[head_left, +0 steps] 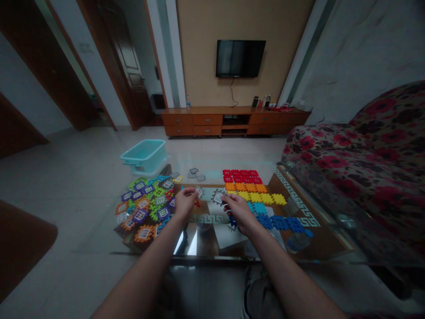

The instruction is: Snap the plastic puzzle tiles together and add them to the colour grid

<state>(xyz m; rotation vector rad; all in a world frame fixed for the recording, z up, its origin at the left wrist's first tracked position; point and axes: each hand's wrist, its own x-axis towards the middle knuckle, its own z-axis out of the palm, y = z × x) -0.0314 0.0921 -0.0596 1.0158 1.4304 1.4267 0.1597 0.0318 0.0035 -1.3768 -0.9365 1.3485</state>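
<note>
Pinches a pale grey piece (199,192) between thumb and fingertips of the part-curled left hand (184,202), just left of centre frame. Grips a darker grey piece (218,197) by its right side with the part-curled right hand (240,212), just right of centre. Leaves a narrow gap between both pieces, and open space from the hands down to the near edge of the glass table (203,241), lower centre. Meets a heap of mixed pieces (146,206) close on the left, coloured rows (260,197) from red down to dark blue close on the right. Shows a clear bottle (299,241) near that edge, lower right, and loose grey pieces (193,174) above the hands. Faces a wooden cabinet (207,119) and a television (241,58) at upper centre, a flowered sofa (335,144) at right, a turquoise tub (145,154) left of centre, amid pale floor tiles (73,173).
</note>
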